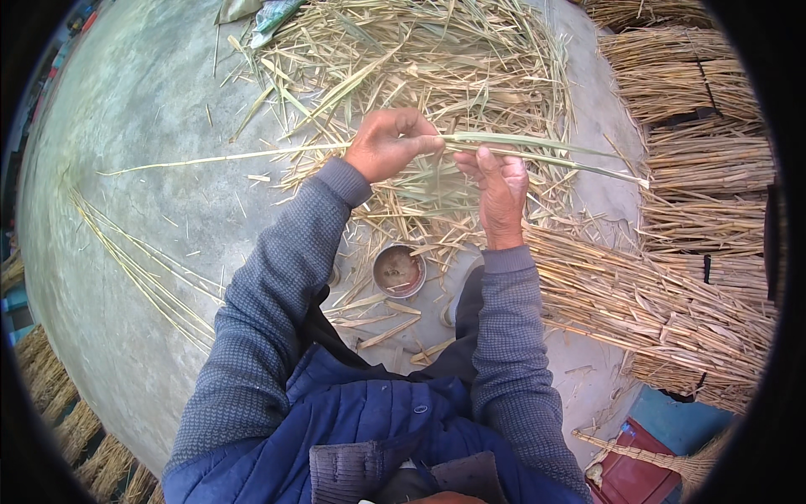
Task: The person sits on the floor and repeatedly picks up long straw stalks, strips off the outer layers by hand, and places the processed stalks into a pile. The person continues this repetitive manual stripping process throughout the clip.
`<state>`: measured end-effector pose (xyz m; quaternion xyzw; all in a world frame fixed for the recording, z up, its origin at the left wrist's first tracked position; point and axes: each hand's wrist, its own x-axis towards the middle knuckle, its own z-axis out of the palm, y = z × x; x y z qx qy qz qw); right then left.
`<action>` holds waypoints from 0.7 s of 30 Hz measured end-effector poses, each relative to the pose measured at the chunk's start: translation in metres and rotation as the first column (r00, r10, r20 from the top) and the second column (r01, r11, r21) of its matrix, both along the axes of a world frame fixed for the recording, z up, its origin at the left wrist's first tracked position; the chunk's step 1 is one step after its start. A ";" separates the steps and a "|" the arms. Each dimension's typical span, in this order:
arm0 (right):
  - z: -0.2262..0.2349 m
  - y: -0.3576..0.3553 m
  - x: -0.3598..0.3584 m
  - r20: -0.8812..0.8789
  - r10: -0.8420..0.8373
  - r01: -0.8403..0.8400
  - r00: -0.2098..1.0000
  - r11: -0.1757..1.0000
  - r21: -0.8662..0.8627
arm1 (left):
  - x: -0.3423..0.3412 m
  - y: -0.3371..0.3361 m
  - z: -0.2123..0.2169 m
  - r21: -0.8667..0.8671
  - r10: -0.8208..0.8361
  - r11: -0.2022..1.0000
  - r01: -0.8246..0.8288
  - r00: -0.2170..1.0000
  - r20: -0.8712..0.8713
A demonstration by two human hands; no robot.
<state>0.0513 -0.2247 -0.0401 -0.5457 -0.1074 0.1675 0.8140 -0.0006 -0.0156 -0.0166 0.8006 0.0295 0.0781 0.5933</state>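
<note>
A long pale reed stalk with green leaf blades stretches across in front of me, over the leaf litter. My left hand is closed around it, with thumb and forefinger pinched together. Its thin end reaches out to the left. Just to the right of that grip, my right hand has its fingers curled up under the stalk and its thumb raised beside it. Whether the right fingers press on the leaf or only touch it is hard to see.
Dry stripped leaves are heaped ahead. A metal bowl stands between my feet. Several thin stalks lie on the concrete floor at left. A loose reed pile lies at right, by tied bundles and a red stool-like object.
</note>
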 end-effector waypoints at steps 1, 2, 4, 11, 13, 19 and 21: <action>-0.001 0.000 0.000 0.022 0.019 -0.020 1.000 1.000 0.022 | 0.000 0.003 0.001 -0.018 0.009 1.000 -0.009 1.000 -0.001; -0.003 0.001 -0.001 0.004 0.031 -0.031 1.000 1.000 -0.002 | 0.003 0.010 0.002 -0.122 0.028 0.992 -0.029 1.000 -0.014; -0.007 0.001 0.000 -0.009 -0.032 0.031 0.999 0.997 -0.070 | 0.006 0.035 0.005 -0.316 0.246 0.924 -0.216 0.968 0.057; -0.009 -0.008 0.006 -0.018 0.005 -0.007 1.000 0.990 -0.138 | -0.006 0.099 -0.022 0.840 0.381 0.395 -0.371 0.899 0.218; -0.008 -0.004 0.004 -0.018 0.012 -0.015 1.000 0.991 -0.131 | -0.003 0.084 -0.028 0.840 0.278 0.393 -0.375 0.919 0.280; -0.004 0.003 0.001 -0.009 0.022 -0.023 1.000 0.992 -0.126 | 0.007 0.019 -0.032 0.319 -0.229 0.919 0.232 0.972 -0.047; -0.002 -0.002 0.004 -0.026 -0.019 0.015 0.999 0.991 -0.130 | 0.008 0.021 -0.033 0.244 -0.168 0.952 0.185 0.982 -0.091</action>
